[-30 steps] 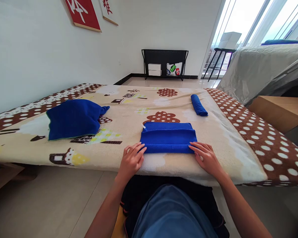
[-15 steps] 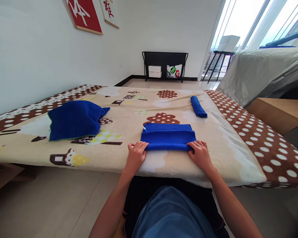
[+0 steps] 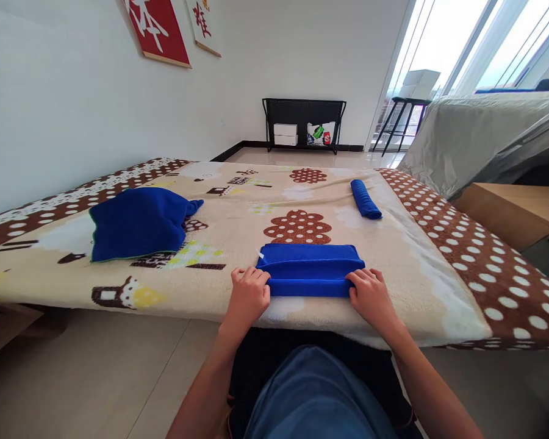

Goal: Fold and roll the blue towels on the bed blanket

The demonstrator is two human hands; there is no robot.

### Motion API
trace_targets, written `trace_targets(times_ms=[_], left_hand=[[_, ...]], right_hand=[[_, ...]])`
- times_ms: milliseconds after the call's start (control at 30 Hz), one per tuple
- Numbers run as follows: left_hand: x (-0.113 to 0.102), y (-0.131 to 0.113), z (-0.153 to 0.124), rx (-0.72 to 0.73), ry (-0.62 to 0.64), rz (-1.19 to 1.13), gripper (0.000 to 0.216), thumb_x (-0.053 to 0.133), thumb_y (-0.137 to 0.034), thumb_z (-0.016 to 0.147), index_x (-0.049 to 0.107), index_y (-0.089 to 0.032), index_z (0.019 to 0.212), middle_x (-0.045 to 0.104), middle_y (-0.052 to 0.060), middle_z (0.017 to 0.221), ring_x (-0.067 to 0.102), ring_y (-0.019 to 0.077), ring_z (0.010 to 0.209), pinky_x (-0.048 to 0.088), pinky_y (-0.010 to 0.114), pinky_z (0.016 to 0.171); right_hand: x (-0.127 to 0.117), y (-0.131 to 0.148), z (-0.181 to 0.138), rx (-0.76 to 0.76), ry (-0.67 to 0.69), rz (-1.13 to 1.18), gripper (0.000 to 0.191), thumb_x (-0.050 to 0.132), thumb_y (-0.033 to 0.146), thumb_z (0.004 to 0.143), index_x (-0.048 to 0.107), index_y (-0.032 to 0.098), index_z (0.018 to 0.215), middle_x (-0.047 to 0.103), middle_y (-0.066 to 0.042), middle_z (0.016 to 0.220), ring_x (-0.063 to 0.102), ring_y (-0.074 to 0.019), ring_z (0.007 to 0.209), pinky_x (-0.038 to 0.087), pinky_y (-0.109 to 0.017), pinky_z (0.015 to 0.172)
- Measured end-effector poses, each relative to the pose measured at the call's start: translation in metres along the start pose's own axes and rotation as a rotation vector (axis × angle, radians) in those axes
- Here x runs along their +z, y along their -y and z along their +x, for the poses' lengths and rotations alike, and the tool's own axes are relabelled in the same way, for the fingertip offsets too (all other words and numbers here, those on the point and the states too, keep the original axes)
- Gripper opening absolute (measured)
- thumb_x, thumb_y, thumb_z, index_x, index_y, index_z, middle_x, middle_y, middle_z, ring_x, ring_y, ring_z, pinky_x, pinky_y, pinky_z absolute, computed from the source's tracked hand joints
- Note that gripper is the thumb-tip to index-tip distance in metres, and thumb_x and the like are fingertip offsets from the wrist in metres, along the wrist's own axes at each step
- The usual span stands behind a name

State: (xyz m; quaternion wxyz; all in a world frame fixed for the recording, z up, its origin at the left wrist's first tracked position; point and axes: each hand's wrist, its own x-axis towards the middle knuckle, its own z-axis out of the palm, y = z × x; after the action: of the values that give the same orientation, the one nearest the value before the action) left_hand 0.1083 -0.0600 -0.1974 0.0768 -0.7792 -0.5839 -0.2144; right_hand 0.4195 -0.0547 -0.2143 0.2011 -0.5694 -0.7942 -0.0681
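Note:
A blue towel point(image 3: 310, 268), folded into a narrow strip with a small white tag at its far left corner, lies near the front edge of the bed. My left hand point(image 3: 249, 294) grips its near left corner, fingers curled. At the near right corner, my right hand point(image 3: 370, 297) pinches the towel the same way. Farther off to the right rests a rolled blue towel point(image 3: 365, 199). On the left is a loose, crumpled blue towel point(image 3: 139, 224) with a green-stitched edge.
The bed has a cream patterned blanket point(image 3: 238, 235) with brown polka-dot borders. A wooden box point(image 3: 512, 210) and a sheet-covered piece of furniture point(image 3: 480, 134) stand at the right. A black rack point(image 3: 304, 110) is against the far wall; a black stool point(image 3: 405, 116) stands by the window.
Both hands have drawn the folded towel toward me, closer to the bed's front edge. Its near edge now appears as a broader, flatter band. The other two towels stay put.

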Motion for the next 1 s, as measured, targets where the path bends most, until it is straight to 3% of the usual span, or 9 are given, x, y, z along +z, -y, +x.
trace_targets(times_ms=[133,233,333,467,667,800,900,1000], left_hand=[[0.014,-0.034,0.011,0.184,0.011,-0.077,0.039,0.045,-0.008,0.089,0.066,-0.019,0.118,0.072,0.009,0.119,0.063,0.0243,0.114,0.037,0.045,0.108],[0.029,-0.058,0.016,0.279,0.059,-0.140,0.038,0.043,-0.018,0.098,0.061,-0.015,0.131,0.066,0.010,0.135,0.059,0.0224,0.125,0.039,0.039,0.111],[0.039,-0.063,0.020,0.192,0.058,-0.143,0.040,0.039,-0.032,0.104,0.061,-0.016,0.133,0.063,0.010,0.139,0.057,0.0241,0.131,0.040,0.043,0.111],[0.039,-0.042,0.019,0.119,0.047,-0.145,0.044,0.035,-0.040,0.106,0.062,-0.018,0.132,0.064,0.010,0.138,0.057,0.0240,0.131,0.043,0.042,0.106],[0.032,-0.005,0.007,-0.018,-0.039,-0.116,0.040,0.039,-0.038,0.105,0.067,-0.019,0.125,0.068,0.010,0.132,0.060,0.0258,0.128,0.040,0.046,0.106],[0.032,-0.011,0.002,-0.128,-0.148,-0.042,0.033,0.043,-0.031,0.102,0.071,-0.018,0.114,0.071,0.012,0.125,0.061,0.0306,0.126,0.032,0.055,0.111],[0.034,-0.034,0.007,0.011,-0.118,-0.101,0.032,0.042,-0.025,0.102,0.069,-0.017,0.117,0.073,0.011,0.123,0.062,0.0283,0.124,0.036,0.050,0.109],[0.036,-0.059,0.020,0.216,0.026,-0.180,0.035,0.044,-0.027,0.101,0.065,-0.016,0.128,0.070,0.011,0.129,0.064,0.0251,0.120,0.044,0.042,0.103]], right_hand=[[0.006,0.029,0.007,-0.157,-0.008,0.136,0.049,0.043,0.006,0.087,0.063,0.018,0.130,0.067,-0.007,0.130,0.059,-0.0220,0.118,0.037,-0.039,0.109],[0.012,0.047,0.011,-0.273,0.016,0.216,0.048,0.040,0.013,0.096,0.055,0.015,0.142,0.056,-0.008,0.146,0.051,-0.0200,0.135,0.035,-0.037,0.115],[0.019,0.049,0.017,-0.211,0.016,0.212,0.042,0.038,0.030,0.105,0.056,0.016,0.140,0.058,-0.009,0.143,0.053,-0.0207,0.133,0.037,-0.040,0.114],[0.025,0.029,0.020,-0.091,-0.009,0.165,0.046,0.038,0.046,0.105,0.063,0.018,0.131,0.064,-0.010,0.135,0.059,-0.0221,0.126,0.040,-0.041,0.108],[0.026,-0.015,0.007,0.073,-0.056,0.089,0.047,0.037,0.048,0.105,0.067,0.018,0.126,0.065,-0.008,0.134,0.059,-0.0236,0.126,0.039,-0.043,0.110],[0.025,-0.016,0.002,0.105,-0.077,0.000,0.045,0.038,0.044,0.105,0.067,0.014,0.125,0.066,-0.012,0.132,0.059,-0.0273,0.125,0.036,-0.047,0.113],[0.025,0.002,0.006,0.070,-0.089,-0.012,0.043,0.035,0.034,0.106,0.067,0.012,0.123,0.067,-0.013,0.130,0.058,-0.0277,0.127,0.034,-0.047,0.114],[0.027,0.025,0.015,-0.062,-0.055,0.072,0.042,0.032,0.028,0.106,0.065,0.014,0.129,0.066,-0.011,0.133,0.058,-0.0232,0.128,0.035,-0.042,0.113]])
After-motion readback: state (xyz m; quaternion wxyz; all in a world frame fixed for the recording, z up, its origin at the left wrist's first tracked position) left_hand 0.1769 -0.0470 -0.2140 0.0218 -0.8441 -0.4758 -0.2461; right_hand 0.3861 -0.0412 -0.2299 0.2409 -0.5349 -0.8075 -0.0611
